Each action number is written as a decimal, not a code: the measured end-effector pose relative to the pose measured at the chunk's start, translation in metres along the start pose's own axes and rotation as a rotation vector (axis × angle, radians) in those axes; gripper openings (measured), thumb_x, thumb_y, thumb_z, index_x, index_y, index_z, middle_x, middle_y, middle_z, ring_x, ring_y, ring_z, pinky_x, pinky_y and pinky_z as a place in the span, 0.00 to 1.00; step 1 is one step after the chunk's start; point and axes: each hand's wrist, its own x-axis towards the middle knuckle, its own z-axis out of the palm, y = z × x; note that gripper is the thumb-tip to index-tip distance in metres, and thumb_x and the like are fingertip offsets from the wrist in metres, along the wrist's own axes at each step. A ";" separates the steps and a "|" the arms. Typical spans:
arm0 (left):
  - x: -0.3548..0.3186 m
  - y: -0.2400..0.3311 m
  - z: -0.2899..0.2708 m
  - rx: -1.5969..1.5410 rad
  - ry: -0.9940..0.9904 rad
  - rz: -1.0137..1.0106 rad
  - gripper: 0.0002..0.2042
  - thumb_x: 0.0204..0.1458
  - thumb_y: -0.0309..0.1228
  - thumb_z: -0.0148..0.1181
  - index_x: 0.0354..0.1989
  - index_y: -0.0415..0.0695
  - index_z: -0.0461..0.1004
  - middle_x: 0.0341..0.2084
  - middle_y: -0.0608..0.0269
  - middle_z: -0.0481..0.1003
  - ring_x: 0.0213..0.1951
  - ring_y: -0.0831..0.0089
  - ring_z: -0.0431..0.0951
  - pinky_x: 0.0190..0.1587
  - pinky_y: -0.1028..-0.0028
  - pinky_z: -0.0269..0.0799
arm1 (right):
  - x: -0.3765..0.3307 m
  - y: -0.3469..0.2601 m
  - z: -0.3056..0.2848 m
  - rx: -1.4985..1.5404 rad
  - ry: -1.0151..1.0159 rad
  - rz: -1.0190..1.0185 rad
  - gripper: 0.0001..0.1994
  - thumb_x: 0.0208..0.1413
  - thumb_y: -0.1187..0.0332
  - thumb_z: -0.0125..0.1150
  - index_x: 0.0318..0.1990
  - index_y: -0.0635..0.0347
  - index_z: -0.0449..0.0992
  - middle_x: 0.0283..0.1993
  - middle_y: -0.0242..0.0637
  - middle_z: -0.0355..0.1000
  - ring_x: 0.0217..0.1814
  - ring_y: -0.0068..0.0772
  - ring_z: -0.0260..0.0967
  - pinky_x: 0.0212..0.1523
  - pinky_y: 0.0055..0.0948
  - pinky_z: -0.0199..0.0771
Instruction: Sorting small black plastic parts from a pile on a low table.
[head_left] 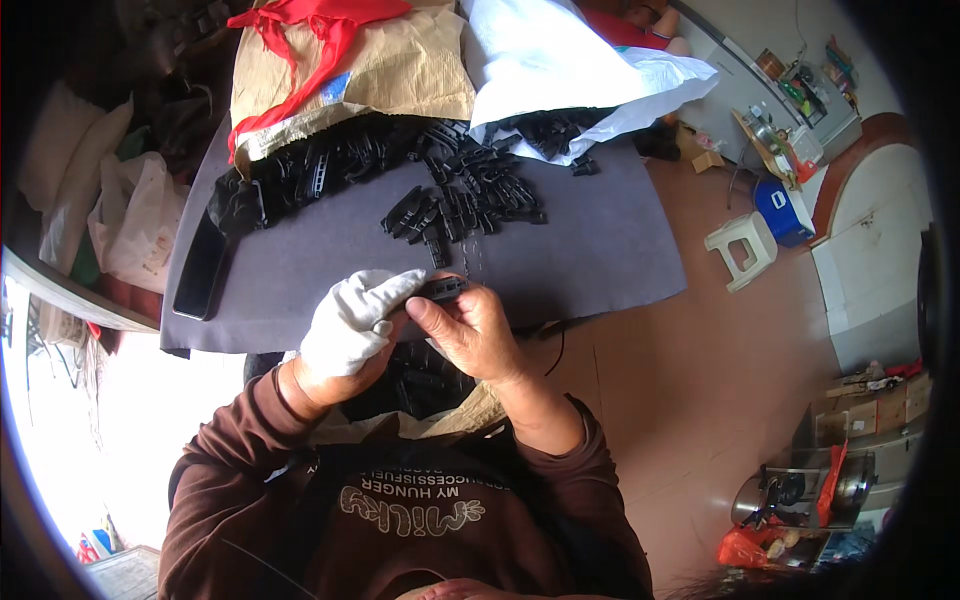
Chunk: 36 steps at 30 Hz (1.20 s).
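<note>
Between my two hands, above the near edge of the table, is a small black slotted plastic piece (pixel 445 289). My left hand (pixel 345 325), in a white glove, is closed with its fingertips at the piece's left end. My bare right hand (pixel 472 328) pinches the same piece between thumb and fingers. Just beyond lies a loose heap of similar black plastic pieces (pixel 465 198) on the grey-covered table (pixel 590 240). More black pieces (pixel 425 378) show below my hands, in an open sack at my lap, partly hidden by my wrists.
A brown sack (pixel 390 70) with a red cloth strip (pixel 318 60) and a white sack (pixel 560 65) spill black pieces at the far side. A dark phone (pixel 200 270) lies at the left edge. Rightward stand a pale stool (pixel 740 250) and a blue bin (pixel 780 212).
</note>
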 end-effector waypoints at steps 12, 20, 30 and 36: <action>-0.014 0.011 -0.039 -0.240 -0.226 -0.396 0.14 0.55 0.26 0.57 0.48 0.35 0.72 0.29 0.53 0.75 0.29 0.65 0.74 0.34 0.71 0.71 | 0.004 -0.011 -0.033 -0.327 -0.467 -0.045 0.14 0.56 0.62 0.64 0.26 0.63 0.70 0.19 0.24 0.66 0.20 0.10 0.58 0.19 0.18 0.59; 0.044 -0.056 -0.040 0.524 -0.142 0.217 0.07 0.46 0.30 0.59 0.27 0.38 0.73 0.41 0.48 0.74 0.39 0.48 0.74 0.41 0.59 0.71 | 0.019 0.008 -0.014 -1.100 0.183 -0.324 0.13 0.51 0.66 0.64 0.42 0.60 0.74 0.35 0.41 0.70 0.34 0.41 0.71 0.33 0.34 0.73; 0.049 -0.072 -0.005 0.563 -0.190 0.024 0.04 0.41 0.24 0.55 0.27 0.40 0.74 0.34 0.51 0.76 0.37 0.50 0.74 0.39 0.61 0.72 | 0.020 0.012 -0.034 -1.100 0.219 -0.274 0.09 0.52 0.72 0.59 0.40 0.62 0.72 0.34 0.43 0.70 0.34 0.48 0.71 0.35 0.38 0.73; 0.033 -0.065 -0.016 0.579 -0.098 0.038 0.03 0.46 0.25 0.54 0.28 0.41 0.73 0.30 0.51 0.75 0.36 0.52 0.74 0.37 0.61 0.71 | 0.016 -0.005 -0.050 -0.780 0.233 -0.280 0.09 0.49 0.80 0.60 0.39 0.63 0.72 0.31 0.41 0.72 0.27 0.35 0.71 0.30 0.28 0.71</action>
